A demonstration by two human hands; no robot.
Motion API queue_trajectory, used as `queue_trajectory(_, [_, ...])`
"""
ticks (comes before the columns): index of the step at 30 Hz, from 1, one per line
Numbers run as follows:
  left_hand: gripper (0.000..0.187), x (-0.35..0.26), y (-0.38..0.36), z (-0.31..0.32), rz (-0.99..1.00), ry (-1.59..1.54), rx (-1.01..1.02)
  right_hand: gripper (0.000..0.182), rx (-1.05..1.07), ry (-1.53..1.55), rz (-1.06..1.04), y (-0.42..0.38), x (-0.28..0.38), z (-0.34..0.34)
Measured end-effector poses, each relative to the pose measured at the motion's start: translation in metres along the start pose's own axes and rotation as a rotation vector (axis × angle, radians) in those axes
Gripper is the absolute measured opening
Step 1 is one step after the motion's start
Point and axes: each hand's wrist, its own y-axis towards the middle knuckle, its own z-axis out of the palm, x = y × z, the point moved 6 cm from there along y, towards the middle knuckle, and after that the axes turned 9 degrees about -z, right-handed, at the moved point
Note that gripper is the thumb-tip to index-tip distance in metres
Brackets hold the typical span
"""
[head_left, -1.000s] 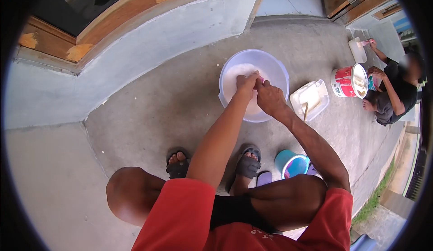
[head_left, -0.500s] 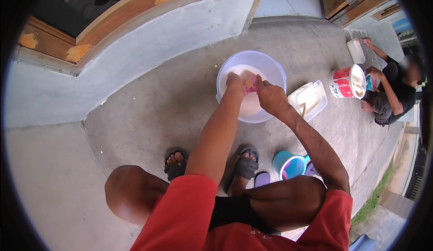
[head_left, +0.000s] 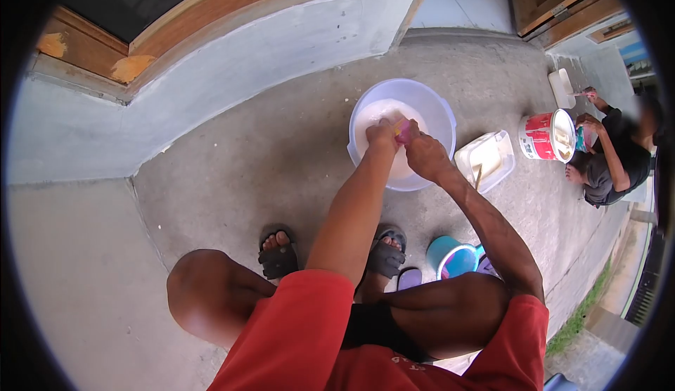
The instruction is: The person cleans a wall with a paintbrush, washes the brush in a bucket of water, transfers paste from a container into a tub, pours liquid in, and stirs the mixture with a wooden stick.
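Note:
A pale lilac basin of cloudy, whitish-pink liquid stands on the concrete in front of me. Over it, my left hand and my right hand meet, both closed. Between them is a small pink-and-yellow thing, soft-looking and mostly covered by the fingers; its kind cannot be made out. My right hand grips its right side, and my left fingers press against its left side. Just right of the basin sits a clear plastic tub with white contents and a stick leaning in it.
A red-and-white bucket stands farther right, beside a crouching person whose hand is near a white container. By my right knee are a turquoise dipper and a purple sandal. A wall runs along the left.
My hands stay together over the basin, slightly shifted, and less of the pink-and-yellow thing shows. The whole view has swung a little, and the other person's hand has moved by the white container.

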Motion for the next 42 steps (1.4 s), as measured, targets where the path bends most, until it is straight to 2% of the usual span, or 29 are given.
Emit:
queue_trajectory(3, [0.032, 0.007, 0.006, 0.002, -0.083, -0.033, 0.059, 0.059, -0.014, 0.133, 0.111, 0.009, -0.016, -0.001])
queue_trajectory(4, [0.035, 0.001, -0.007, 0.0, 0.002, 0.061, -0.015, 0.059, -0.055, 0.205, 0.168, 0.017, -0.025, -0.003])
queue_trajectory(5, [0.038, -0.006, -0.021, -0.002, 0.086, 0.158, -0.089, 0.053, -0.077, 0.442, 0.261, 0.025, -0.032, -0.005])
queue_trajectory(6, [0.038, -0.007, -0.027, -0.003, 0.085, 0.159, -0.087, 0.053, -0.079, 0.441, 0.263, 0.032, -0.033, -0.009])
queue_trajectory(8, [0.05, -0.013, -0.036, -0.005, 0.17, 0.144, -0.087, 0.043, -0.035, 0.825, 0.241, 0.042, -0.028, -0.006])
queue_trajectory(9, [0.05, -0.014, -0.038, -0.006, 0.168, 0.138, -0.087, 0.043, -0.031, 0.82, 0.24, 0.048, -0.024, -0.006])
queue_trajectory(11, [0.048, -0.014, -0.039, -0.007, 0.129, 0.189, -0.067, 0.033, -0.063, 0.99, 0.392, 0.057, -0.019, 0.003])
queue_trajectory(12, [0.048, -0.01, -0.035, -0.007, 0.126, 0.181, -0.072, 0.033, -0.053, 0.986, 0.391, 0.065, -0.026, 0.01])
queue_trajectory(14, [0.049, 0.005, -0.027, -0.005, 0.078, 0.091, -0.043, 0.038, 0.067, 0.717, 0.395, 0.076, -0.046, 0.028])
queue_trajectory(16, [0.049, 0.002, -0.046, -0.003, 0.071, 0.105, -0.039, 0.04, 0.027, 0.732, 0.424, 0.079, -0.07, 0.054])
queue_trajectory(18, [0.049, -0.002, -0.051, -0.004, 0.089, 0.298, -0.127, 0.042, -0.023, 0.742, 0.446, 0.079, -0.078, 0.057])
queue_trajectory(21, [0.048, -0.004, -0.046, -0.004, 0.145, 0.341, -0.115, 0.044, -0.042, 0.748, 0.556, 0.075, -0.075, 0.051])
queue_trajectory(23, [0.048, -0.005, -0.032, -0.005, 0.142, 0.345, -0.135, 0.037, -0.088, 1.269, 0.659, 0.06, -0.061, 0.045])
queue_trajectory(24, [0.048, -0.006, -0.031, -0.006, 0.136, 0.351, -0.156, 0.037, -0.089, 1.266, 0.664, 0.052, -0.055, 0.036])
queue_trajectory(26, [0.048, -0.008, -0.04, -0.003, 0.132, 0.292, -0.135, 0.034, 0.055, 1.044, 0.45, 0.049, -0.041, 0.016])
queue_trajectory(30, [0.046, -0.013, -0.068, -0.003, 0.088, 0.179, -0.113, 0.031, 0.106, 1.032, 0.435, 0.061, -0.05, 0.033])
queue_trajectory(32, [0.046, -0.011, -0.056, -0.003, 0.11, 0.291, -0.152, 0.031, 0.049, 0.644, 0.349, 0.076, -0.064, 0.046])
queue_trajectory(33, [0.045, -0.011, -0.048, -0.003, 0.134, 0.395, -0.184, 0.031, 0.048, 0.648, 0.346, 0.083, -0.073, 0.056])
queue_trajectory(36, [0.044, -0.013, -0.044, -0.002, 0.182, 0.454, -0.185, 0.03, 0.104, 0.304, 0.161, 0.1, -0.1, 0.084])
queue_trajectory(37, [0.044, -0.015, -0.051, -0.001, 0.184, 0.454, -0.184, 0.029, 0.041, 0.525, 0.311, 0.101, -0.117, 0.099])
queue_trajectory(39, [0.044, -0.019, -0.067, -0.002, 0.137, 0.367, -0.174, 0.031, -0.026, 0.745, 0.457, 0.095, -0.116, 0.091])
queue_trajectory(41, [0.044, -0.016, -0.054, -0.003, 0.123, 0.312, -0.155, 0.032, -0.004, 1.182, 0.665, 0.066, -0.072, 0.056])
queue_trajectory(42, [0.046, -0.011, -0.046, -0.004, 0.104, 0.257, -0.133, 0.032, -0.003, 1.186, 0.669, 0.058, -0.065, 0.052])
